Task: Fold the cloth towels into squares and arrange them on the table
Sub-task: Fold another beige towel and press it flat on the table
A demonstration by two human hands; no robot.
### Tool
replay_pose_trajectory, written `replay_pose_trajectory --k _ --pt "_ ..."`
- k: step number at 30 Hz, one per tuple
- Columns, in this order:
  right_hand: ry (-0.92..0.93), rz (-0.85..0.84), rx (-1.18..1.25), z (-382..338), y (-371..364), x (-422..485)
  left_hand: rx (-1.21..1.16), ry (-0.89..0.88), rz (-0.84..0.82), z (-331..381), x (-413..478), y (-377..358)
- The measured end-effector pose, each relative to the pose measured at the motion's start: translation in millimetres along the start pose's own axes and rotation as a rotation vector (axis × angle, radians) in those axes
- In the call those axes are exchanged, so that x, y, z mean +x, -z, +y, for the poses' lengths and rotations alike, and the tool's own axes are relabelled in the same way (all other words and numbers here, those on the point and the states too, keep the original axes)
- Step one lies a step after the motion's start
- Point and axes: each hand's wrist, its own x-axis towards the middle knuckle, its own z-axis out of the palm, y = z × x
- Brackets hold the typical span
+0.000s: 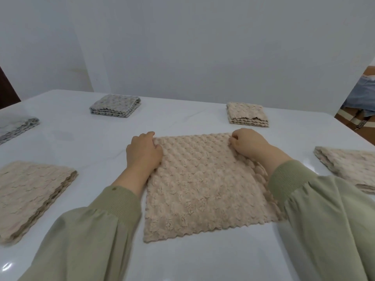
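Six towels in view, four beige and two grey. Right in front of you the big beige towel (203, 189) lies flat mid-table. Your left hand (143, 154) curls over its far left corner and your right hand (250, 148) pinches its far right corner. Well apart on either side sit the left folded towel (30, 195) and the right folded towel (349, 167), both beige. Farther back are a small beige square (246, 114), a grey square (115, 107), and a grey towel (18, 126) at the left edge. It's a glossy white table (182, 116), with a plain pale wall (182, 47) behind.

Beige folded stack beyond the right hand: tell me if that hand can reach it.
Probably yes: only bare table separates the right hand from the beige stack, though it must first release the towel it pinches.
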Motion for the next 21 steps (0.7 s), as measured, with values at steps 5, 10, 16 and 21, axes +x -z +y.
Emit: replay_pose_trajectory --k 5,10,16,21 --pt "-0.053 0.302 0.068 -1.0 -29.2 10.0 0.024 0.003 0.018 -3.0 17.2 -4.8" --pt "0.029 0.167 0.072 12.2 -35.7 14.7 0.029 0.012 0.022 -4.1 26.8 -8.3" --pt "0.029 0.087 0.001 10.6 -34.1 16.4 -0.129 0.059 0.049 -3.8 27.4 -7.4" --pt "0.036 0.169 0.109 8.0 -30.6 14.6 -0.338 0.086 0.051 -4.6 23.4 -2.1"
